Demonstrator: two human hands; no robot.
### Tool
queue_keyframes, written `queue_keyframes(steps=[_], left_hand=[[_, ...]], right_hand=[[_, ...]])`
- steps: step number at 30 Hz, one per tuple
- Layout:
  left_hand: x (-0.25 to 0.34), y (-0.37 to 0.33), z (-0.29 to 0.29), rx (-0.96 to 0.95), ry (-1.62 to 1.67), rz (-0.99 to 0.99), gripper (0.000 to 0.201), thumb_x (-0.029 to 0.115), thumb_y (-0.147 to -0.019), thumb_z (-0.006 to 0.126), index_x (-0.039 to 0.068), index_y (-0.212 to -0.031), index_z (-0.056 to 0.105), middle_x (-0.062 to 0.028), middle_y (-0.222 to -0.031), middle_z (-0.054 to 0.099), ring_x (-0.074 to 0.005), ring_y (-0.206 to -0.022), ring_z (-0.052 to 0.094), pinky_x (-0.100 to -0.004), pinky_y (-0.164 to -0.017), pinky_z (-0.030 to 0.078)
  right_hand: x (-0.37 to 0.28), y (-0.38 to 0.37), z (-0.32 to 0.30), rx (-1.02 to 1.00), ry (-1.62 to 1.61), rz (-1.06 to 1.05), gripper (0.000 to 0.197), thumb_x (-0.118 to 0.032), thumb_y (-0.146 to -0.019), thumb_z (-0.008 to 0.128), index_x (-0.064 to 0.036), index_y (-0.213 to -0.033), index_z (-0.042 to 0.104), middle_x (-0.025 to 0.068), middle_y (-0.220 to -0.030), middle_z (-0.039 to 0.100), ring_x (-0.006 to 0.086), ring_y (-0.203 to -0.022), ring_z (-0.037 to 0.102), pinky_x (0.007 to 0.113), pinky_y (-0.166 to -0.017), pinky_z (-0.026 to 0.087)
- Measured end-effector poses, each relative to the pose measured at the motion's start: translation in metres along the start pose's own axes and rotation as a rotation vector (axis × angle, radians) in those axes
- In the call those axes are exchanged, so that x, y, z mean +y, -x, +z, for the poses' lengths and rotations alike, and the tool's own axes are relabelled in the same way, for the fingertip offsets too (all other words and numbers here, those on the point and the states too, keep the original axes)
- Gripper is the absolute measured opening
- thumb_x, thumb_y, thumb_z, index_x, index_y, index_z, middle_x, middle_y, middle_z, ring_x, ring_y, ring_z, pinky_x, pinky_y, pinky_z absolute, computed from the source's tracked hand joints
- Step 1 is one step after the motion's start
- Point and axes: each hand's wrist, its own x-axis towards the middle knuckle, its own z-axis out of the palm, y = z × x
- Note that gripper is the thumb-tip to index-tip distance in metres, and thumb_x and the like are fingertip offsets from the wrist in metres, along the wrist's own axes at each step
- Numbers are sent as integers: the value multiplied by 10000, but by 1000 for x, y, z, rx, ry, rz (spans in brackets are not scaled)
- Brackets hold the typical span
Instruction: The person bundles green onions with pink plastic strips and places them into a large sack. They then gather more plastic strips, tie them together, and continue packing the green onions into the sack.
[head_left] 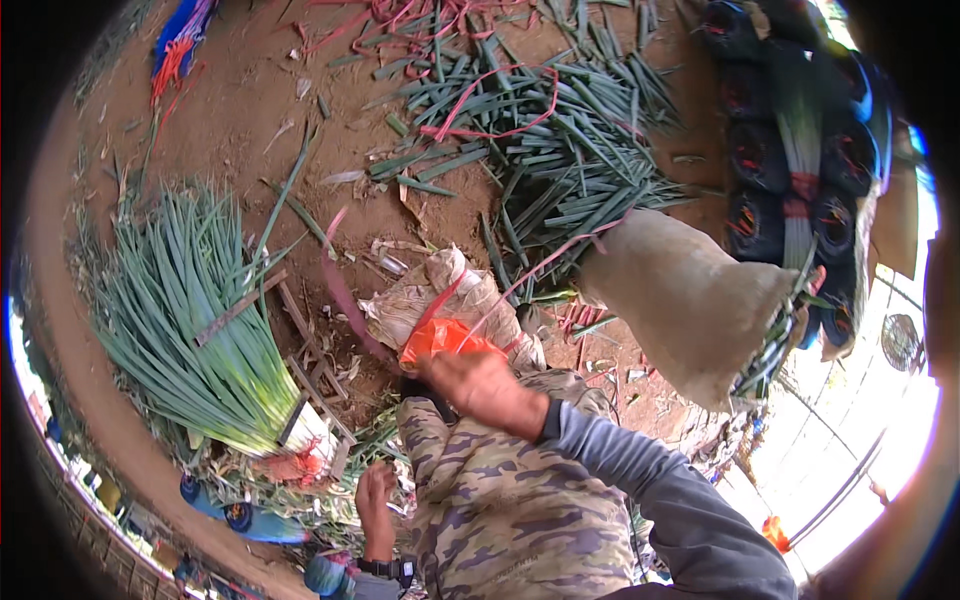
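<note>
My right hand (482,392) is closed above my camouflage-covered lap, its fingers slightly blurred. A thin pink plastic strip (545,262) runs down to those fingers from beside the pale sack. Right beyond the hand lies a crumpled orange plastic sheet (445,338), on a beige crinkled bundle (425,288) at my knees. Lower and to the left, my left hand (374,498) is curled, with a dark watch at its wrist; what it holds, if anything, is hidden. Left of me, a large bunch of green onions (195,315) rests on a wooden frame (312,350), its root ends toward me.
Cut green leaf tops (575,135) form a heap ahead, with tangled pink strips (430,20) behind. A stuffed pale sack (685,300) lies at the right. Dark rolled bundles (757,155) stack beyond it. Blue-and-red cords (183,45) lie far left on bare soil.
</note>
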Motion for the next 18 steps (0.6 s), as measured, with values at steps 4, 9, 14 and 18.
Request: queue_keyframes(steps=[4,9,14,18], left_hand=[[73,8,4,-154,83,286,549,423,-1079,500,-33,-1383,517,-150,-1358,559,-235,-1240,558,-376,-1101,409],[107,14,-21,-262,55,365,411,355,-1094,484,-13,-1240,594,-135,-1262,638,-227,-1216,578,-373,-1089,409],[127,18,-87,-312,771,204,283,304,-1046,600,47,-1161,626,-2,-896,659,-156,-879,652,-435,-941,539],[135,26,-178,-149,737,274,370,336,-1069,557,43,-1295,582,34,-743,497,-58,-639,453,-287,-690,480]], right_hand=[[-114,-12,-12,-78,-100,-187,379,-84,-816,616,82,-1147,538,132,-860,594,244,-639,643,354,-524,487],[-180,-6,-3,-132,-71,-53,263,-67,-846,607,18,-1090,558,134,-868,600,272,-685,691,394,-522,529],[-155,28,-4,-34,34,229,245,-60,-863,584,-60,-1108,584,140,-951,674,317,-751,694,432,-595,548],[-132,63,-47,-44,216,480,146,-70,-914,542,-81,-1057,573,158,-895,662,366,-755,676,478,-618,523]])
